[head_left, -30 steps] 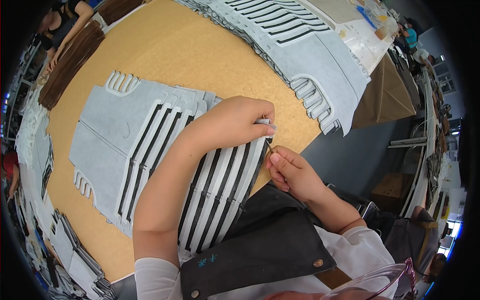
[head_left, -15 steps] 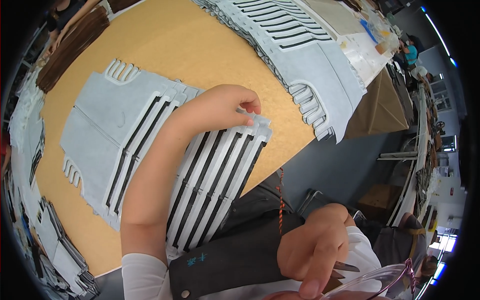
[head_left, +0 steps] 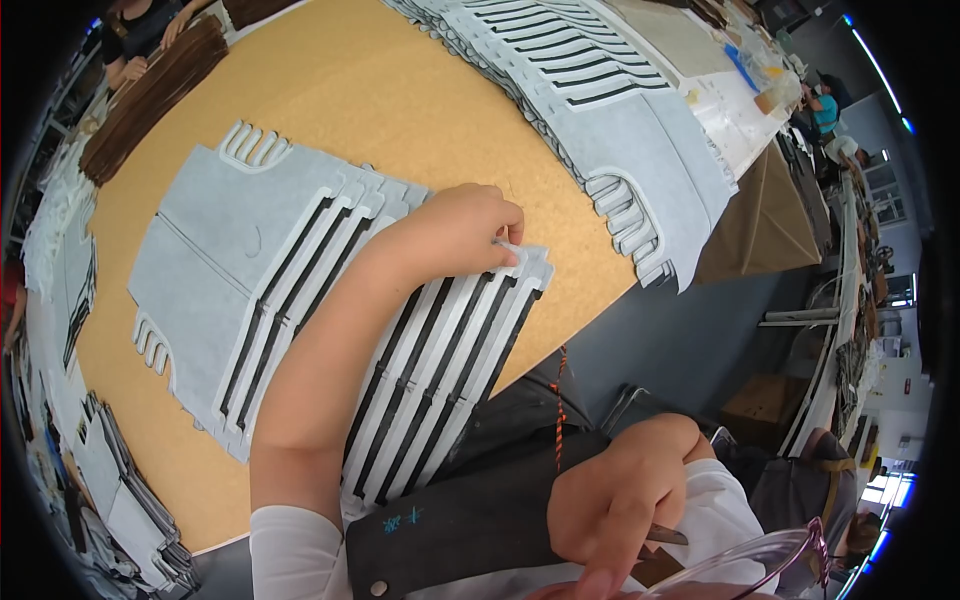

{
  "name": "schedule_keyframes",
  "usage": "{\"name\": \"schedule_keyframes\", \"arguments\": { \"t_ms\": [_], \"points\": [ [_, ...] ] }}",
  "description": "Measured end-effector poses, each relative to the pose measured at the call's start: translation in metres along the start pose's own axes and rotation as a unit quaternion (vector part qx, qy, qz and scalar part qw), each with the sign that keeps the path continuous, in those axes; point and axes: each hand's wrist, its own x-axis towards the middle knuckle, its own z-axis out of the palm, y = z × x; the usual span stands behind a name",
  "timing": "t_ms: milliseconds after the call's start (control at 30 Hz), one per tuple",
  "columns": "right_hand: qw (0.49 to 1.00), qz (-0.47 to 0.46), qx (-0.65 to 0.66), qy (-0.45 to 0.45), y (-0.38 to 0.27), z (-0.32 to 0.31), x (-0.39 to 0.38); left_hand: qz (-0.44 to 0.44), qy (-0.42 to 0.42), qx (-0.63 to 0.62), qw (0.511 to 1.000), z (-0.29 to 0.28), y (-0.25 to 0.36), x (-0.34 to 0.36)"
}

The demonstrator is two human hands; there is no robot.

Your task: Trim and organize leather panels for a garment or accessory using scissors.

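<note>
There was the left hand (head_left: pixel 470 235) at the striped panel (head_left: pixel 300 285), thumb on its end, pinching or not I couldn't tell, the panel overhanging the near edge of the table (head_left: pixel 380 90) left of its right corner, while the right hand (head_left: pixel 620 500) by the apron (head_left: pixel 465 515) clenched a tool (head_left: pixel 667 536)

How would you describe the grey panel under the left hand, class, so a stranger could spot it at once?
Find the tan tabletop. On its nearer part lies a grey striped panel, plain toward the left, with long black stripes toward the right. Unlike the similar grey stack at the upper right, this one has the person's left hand on it.
</note>
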Motion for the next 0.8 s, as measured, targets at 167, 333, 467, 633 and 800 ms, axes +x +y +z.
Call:
{"name": "schedule_keyframes", "arguments": {
  "t_ms": [167,333,467,633,800],
  "points": [
    [0.999,0.019,-0.039,0.020,-0.004,0.001,0.001,0.040,0.037,0.021,0.998,-0.003,-0.001,0.000],
    [0.998,-0.005,-0.063,0.018,0.006,0.003,-0.009,-0.017,0.037,-0.055,0.998,-0.012,0.008,-0.006],
    [0.965,0.066,-0.253,0.001,-0.005,-0.007,-0.004,-0.015,0.023,-0.054,0.998,-0.018,0.010,-0.008],
    [0.862,0.172,-0.193,0.436,0.003,-0.030,-0.028,0.043,-0.040,-0.024,0.998,-0.015,0.005,-0.007],
    [0.760,0.244,-0.242,0.552,0.011,-0.048,-0.032,0.044,-0.028,-0.071,0.996,-0.031,0.010,-0.015]
  ]
}}
